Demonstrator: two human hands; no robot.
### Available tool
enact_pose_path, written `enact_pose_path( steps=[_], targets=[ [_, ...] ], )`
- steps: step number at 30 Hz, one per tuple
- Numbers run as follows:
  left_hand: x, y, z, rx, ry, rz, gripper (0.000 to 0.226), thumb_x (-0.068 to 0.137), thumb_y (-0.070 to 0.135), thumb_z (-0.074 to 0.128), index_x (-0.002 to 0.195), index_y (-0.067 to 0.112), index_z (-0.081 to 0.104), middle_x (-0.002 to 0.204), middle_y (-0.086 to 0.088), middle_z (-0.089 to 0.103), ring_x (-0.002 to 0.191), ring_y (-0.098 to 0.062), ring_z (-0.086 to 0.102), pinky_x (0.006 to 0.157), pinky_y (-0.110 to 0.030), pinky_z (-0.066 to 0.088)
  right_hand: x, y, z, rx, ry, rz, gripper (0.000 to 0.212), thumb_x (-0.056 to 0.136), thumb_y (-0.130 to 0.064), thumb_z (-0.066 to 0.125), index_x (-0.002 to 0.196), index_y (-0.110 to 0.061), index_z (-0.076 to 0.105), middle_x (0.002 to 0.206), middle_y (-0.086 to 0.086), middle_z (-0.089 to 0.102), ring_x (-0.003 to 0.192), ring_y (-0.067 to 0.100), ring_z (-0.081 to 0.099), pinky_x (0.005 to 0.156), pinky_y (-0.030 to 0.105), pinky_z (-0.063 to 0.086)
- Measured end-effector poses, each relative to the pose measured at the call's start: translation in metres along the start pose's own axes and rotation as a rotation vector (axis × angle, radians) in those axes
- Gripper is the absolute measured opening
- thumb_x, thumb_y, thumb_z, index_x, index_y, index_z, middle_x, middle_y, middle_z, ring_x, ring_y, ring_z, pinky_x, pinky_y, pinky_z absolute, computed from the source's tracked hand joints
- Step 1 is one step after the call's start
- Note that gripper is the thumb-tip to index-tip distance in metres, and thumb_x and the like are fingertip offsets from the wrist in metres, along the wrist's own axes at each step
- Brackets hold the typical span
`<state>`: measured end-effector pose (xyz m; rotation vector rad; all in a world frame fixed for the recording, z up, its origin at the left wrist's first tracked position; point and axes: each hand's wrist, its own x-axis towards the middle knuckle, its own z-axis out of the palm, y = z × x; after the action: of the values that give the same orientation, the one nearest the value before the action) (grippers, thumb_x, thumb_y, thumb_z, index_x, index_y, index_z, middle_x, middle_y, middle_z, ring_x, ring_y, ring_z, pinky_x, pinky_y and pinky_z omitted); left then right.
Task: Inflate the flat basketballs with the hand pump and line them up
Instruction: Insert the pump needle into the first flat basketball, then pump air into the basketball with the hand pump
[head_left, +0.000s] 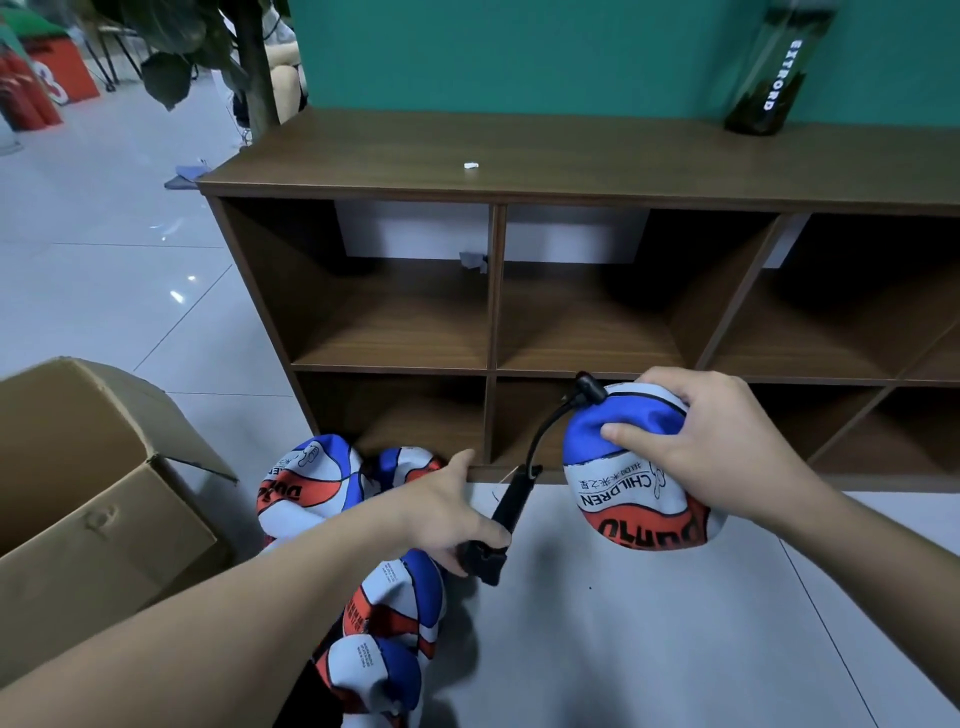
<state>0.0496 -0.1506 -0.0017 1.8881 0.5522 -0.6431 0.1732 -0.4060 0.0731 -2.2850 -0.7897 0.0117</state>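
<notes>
1. One flat basketball (636, 478), blue, white and red, is held up off the floor at near right; the right hand (722, 447) grips its upper side, thumb pressed into the blue panel.
2. The hand pump (501, 525), black, lies just left of that ball; the left hand (447, 509) is curled round its handle end. Its hose (550, 423) arcs up to the ball's top.
3. Several more flat basketballs (374, 571) lie heaped on the floor (649, 623) at near left, partly under the left forearm.
4. Cardboard box (93, 499), far left, flaps open; contents cannot be made out.
5. Wooden shelf unit (493, 332) beyond the hands: a small grey scrap lies in one upper compartment. A white scrap (470, 166) and a dark bottle (769, 78) sit on its top.
</notes>
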Motion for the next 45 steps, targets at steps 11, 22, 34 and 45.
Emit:
enact_pose_path(
  steps=[11,22,34,45],
  targets=[
    [0.026,-0.016,-0.021,0.254,0.438,0.118,0.028,0.068,0.033,0.088,0.088,0.025,0.070,0.077,0.004,0.075,0.068,-0.018,0.067,0.058,-0.029,0.050,0.001,0.028,0.007,-0.089,-0.052,0.033,0.019,0.081,-0.049,0.086,0.091,-0.038,0.074,0.079,-0.013,0.074,0.075,0.009,0.071,0.067,0.044,0.061],
    [0.026,-0.010,-0.029,0.233,0.540,0.582,0.028,0.101,0.063,0.061,0.106,0.036,0.056,0.085,0.004,0.068,0.079,-0.021,0.066,0.076,-0.047,0.056,-0.004,0.084,0.068,-0.180,-0.304,0.230,0.037,0.077,-0.047,0.090,0.068,-0.019,0.067,0.066,-0.002,0.067,0.063,0.013,0.065,0.060,0.038,0.051],
    [0.036,-0.003,-0.005,0.549,0.323,0.560,0.040,0.095,0.063,0.071,0.095,0.027,0.054,0.074,0.003,0.061,0.068,-0.017,0.058,0.066,-0.038,0.048,-0.003,0.097,0.099,-0.307,-0.482,0.281,0.023,0.084,-0.039,0.090,0.075,-0.022,0.078,0.078,-0.009,0.075,0.078,0.009,0.072,0.073,0.031,0.060],
    [0.039,0.010,0.004,0.756,0.326,0.479,0.039,0.096,0.058,0.072,0.086,0.022,0.060,0.073,0.001,0.062,0.066,-0.019,0.061,0.056,-0.034,0.041,-0.010,-0.004,0.072,0.272,-0.339,0.341,0.058,0.099,-0.078,0.045,0.110,-0.025,0.067,0.089,0.005,0.077,0.072,0.020,0.077,0.067,0.043,0.065]
  ],
)
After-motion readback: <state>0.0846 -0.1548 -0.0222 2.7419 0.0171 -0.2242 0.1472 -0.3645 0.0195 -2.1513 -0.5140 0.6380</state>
